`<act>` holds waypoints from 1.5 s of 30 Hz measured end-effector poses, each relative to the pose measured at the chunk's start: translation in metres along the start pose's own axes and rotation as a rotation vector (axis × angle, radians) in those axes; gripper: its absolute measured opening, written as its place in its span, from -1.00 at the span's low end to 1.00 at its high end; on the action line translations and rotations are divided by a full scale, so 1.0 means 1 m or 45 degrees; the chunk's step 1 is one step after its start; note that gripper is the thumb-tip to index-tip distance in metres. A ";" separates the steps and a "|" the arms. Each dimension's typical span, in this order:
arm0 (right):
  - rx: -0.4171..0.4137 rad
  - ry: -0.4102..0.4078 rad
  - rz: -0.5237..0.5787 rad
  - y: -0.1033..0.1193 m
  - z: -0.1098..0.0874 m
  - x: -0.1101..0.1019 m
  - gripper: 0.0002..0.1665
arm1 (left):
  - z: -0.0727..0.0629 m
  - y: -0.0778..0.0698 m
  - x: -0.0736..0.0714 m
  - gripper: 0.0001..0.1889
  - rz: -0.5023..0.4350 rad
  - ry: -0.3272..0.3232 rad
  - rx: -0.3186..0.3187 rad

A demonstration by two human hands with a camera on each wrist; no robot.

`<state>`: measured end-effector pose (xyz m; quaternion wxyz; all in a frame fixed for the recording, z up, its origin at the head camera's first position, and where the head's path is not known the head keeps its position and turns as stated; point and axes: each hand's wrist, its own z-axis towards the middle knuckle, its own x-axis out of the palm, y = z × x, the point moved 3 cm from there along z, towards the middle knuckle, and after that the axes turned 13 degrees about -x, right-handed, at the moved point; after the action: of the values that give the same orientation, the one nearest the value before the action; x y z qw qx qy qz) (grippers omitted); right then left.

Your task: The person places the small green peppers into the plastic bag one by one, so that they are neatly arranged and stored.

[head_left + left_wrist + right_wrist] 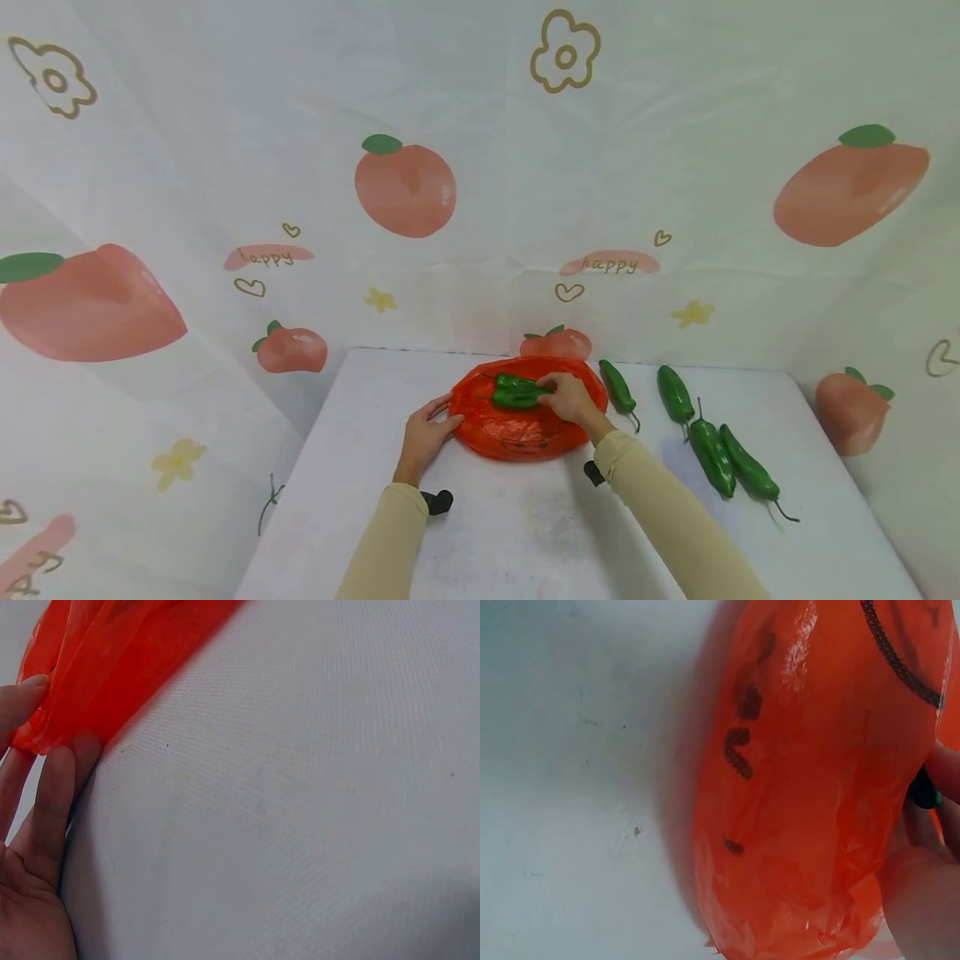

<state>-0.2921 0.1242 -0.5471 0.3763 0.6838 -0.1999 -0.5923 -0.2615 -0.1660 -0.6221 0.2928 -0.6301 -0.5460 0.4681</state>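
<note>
A red plastic bag [525,433] with dark printed lines lies near the table's far edge, its mouth spread open. At its left edge, my left hand [427,433] pinches the thin plastic; the left wrist view shows the thumb and fingers on either side of the bag [127,667]. Green peppers [516,392] lie together at the bag's opening, and my right hand [567,397] grips their right end. In the right wrist view, only a dark green tip [924,789] shows between the fingers, and the bag's side [802,825] hides the rest.
Several more green peppers lie to the right: one pepper [617,386] beside the bag, another pepper [676,393] farther right, and a nearer pair [712,458]. A loose green stem [272,500] is at the white table's [360,467] left edge. Fruit-printed cloth surrounds the table.
</note>
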 end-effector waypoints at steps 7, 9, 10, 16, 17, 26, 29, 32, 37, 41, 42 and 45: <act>0.040 0.014 -0.033 0.003 0.001 0.002 -0.61 | -0.001 0.000 0.000 -0.46 -0.029 0.020 -0.005; 0.056 0.008 -0.052 0.003 0.001 0.002 -0.59 | 0.000 0.000 0.001 -0.45 -0.042 0.024 -0.006; 0.069 0.005 -0.056 0.002 0.001 0.002 -0.58 | 0.000 0.000 0.001 -0.45 -0.045 0.025 -0.005; 0.143 -0.014 -0.040 0.000 0.000 0.001 -0.56 | 0.000 -0.001 0.002 -0.45 -0.050 0.024 0.001; 0.144 -0.015 -0.036 -0.001 0.000 0.000 -0.56 | 0.000 -0.002 0.002 -0.45 -0.047 0.024 0.001; 0.081 -0.016 -0.058 -0.006 0.001 -0.003 -0.52 | -0.002 -0.002 0.002 -0.46 -0.029 0.020 0.012; 0.068 -0.001 -0.064 -0.007 0.000 -0.005 -0.50 | -0.001 -0.002 0.002 -0.45 -0.011 0.016 0.020; 0.056 0.018 -0.066 -0.005 -0.001 -0.008 -0.46 | -0.002 -0.001 0.002 -0.44 0.005 0.010 0.018; 0.000 0.027 -0.089 0.001 -0.003 -0.013 -0.40 | -0.002 -0.001 0.003 -0.44 0.014 0.004 0.026; -0.070 0.021 -0.151 0.005 -0.003 -0.015 -0.36 | 0.000 0.001 0.002 -0.44 0.027 -0.001 0.041; -0.089 0.022 -0.183 0.006 -0.003 -0.014 -0.35 | 0.000 0.002 0.002 -0.44 0.029 -0.002 0.044; -0.148 0.033 -0.311 0.011 -0.006 -0.014 -0.30 | 0.002 0.002 0.002 -0.44 0.032 -0.002 0.044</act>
<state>-0.2876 0.1293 -0.5292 0.3428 0.6878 -0.0756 -0.6354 -0.2619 -0.1651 -0.6254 0.2971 -0.6315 -0.5300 0.4816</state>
